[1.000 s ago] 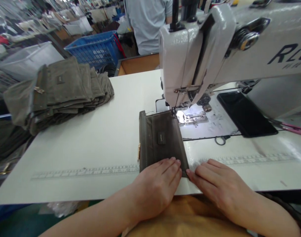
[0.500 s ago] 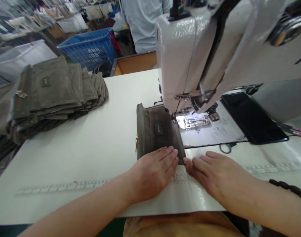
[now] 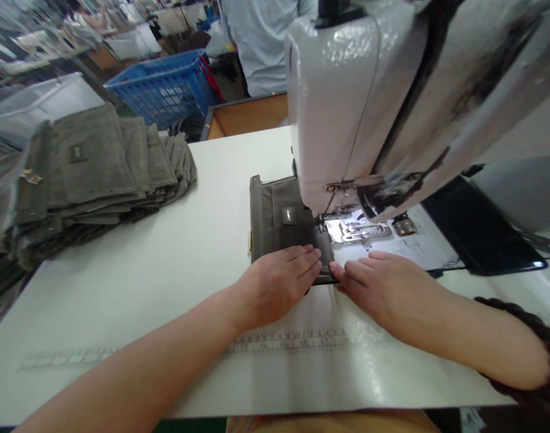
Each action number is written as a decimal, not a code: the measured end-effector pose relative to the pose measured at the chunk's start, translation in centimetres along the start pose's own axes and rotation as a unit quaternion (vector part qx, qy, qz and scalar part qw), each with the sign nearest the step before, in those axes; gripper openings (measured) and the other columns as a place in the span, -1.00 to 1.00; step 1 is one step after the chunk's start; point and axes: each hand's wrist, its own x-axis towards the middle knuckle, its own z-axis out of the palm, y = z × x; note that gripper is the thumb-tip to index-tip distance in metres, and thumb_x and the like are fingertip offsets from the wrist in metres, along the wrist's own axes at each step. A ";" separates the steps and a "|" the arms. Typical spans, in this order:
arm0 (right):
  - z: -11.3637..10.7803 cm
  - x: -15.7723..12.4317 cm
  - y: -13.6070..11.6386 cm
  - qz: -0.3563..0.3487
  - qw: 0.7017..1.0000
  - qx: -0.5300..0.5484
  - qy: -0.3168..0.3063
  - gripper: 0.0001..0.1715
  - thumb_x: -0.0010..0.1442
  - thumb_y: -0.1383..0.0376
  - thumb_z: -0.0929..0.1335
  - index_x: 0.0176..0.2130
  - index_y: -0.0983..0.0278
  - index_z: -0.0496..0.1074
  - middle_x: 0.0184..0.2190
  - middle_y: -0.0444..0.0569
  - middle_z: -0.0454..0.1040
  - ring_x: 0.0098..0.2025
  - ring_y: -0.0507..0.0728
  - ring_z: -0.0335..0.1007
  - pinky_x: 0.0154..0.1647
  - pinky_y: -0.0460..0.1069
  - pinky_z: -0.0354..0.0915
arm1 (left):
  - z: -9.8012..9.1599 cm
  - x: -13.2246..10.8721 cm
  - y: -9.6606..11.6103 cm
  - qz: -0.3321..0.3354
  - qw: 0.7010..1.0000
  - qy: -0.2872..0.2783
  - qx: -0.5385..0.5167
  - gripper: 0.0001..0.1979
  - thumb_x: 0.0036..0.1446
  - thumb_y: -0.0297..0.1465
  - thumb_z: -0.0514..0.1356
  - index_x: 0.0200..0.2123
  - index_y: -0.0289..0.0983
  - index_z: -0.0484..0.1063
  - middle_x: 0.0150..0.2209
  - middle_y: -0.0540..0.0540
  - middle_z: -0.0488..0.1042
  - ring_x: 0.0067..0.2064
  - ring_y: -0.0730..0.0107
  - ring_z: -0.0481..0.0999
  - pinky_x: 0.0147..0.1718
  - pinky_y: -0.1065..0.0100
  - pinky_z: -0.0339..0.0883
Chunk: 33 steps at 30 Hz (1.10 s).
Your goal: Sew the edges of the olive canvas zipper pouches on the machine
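Pouch point(image 3: 277, 231): is apparently being stitched.
Left hand point(image 3: 275, 282): is pressing it flat.
Right hand point(image 3: 385, 288): is touching its corner, grip unclear.
Edge point(image 3: 327, 251): is likely needing straight guiding next.

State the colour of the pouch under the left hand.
Dark olive-brown; the pouch shows best in the head view.

Head view, single: worn on the person's head, it looked forward and down from above the near edge of the white tabletop point(image 3: 202, 240). Near range: forearms point(image 3: 180, 337), lower frame; left hand point(image 3: 277, 285) and right hand point(image 3: 383, 285), about centre. The sewing machine point(image 3: 333, 102) loomed close, upper right. Far range: blue basket point(image 3: 160, 90) and light-blue shirt point(image 3: 259, 48), top, beyond the table.
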 end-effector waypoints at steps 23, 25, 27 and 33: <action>2.3 0.5 2.0 0.022 0.996 0.029 0.086 -0.68 0.25 0.39 0.13 -0.27 0.36 0.42 -0.49 -0.03 0.33 -0.44 0.06 0.17 -0.51 -0.01 0.07 | 1.2 2.3 -4.2 -0.058 0.991 -0.124 0.015 -0.78 0.10 -0.52 0.09 -0.16 -0.40 0.39 -0.09 -0.17 0.43 -0.03 0.33 0.39 -0.06 0.44 0.27; 2.2 0.5 2.0 0.022 0.996 0.029 0.080 -0.68 0.25 0.39 0.13 -0.28 0.36 0.42 -0.48 -0.02 0.34 -0.43 0.06 0.18 -0.50 -0.01 0.09 | 1.4 2.3 -4.3 -0.063 0.991 -0.120 0.020 -0.78 0.11 -0.52 0.07 -0.16 -0.41 0.39 -0.11 -0.17 0.44 -0.04 0.34 0.40 -0.07 0.44 0.28; 2.2 0.5 2.0 0.022 0.996 0.024 0.080 -0.66 0.26 0.40 0.12 -0.29 0.37 0.43 -0.48 -0.02 0.34 -0.43 0.06 0.18 -0.50 -0.01 0.10 | 1.5 2.4 -4.4 -0.071 0.990 -0.117 0.020 -0.78 0.13 -0.52 0.04 -0.16 -0.40 0.38 -0.13 -0.15 0.45 -0.07 0.36 0.41 -0.09 0.44 0.28; 2.4 0.5 2.0 0.022 0.996 0.020 0.082 -0.64 0.26 0.40 0.10 -0.25 0.37 0.43 -0.48 -0.01 0.34 -0.41 0.07 0.18 -0.48 -0.01 0.10 | 1.2 2.7 -4.4 -0.067 0.988 -0.135 0.024 -0.77 0.13 -0.53 0.04 -0.13 -0.41 0.35 -0.11 -0.16 0.44 -0.04 0.34 0.40 -0.08 0.42 0.26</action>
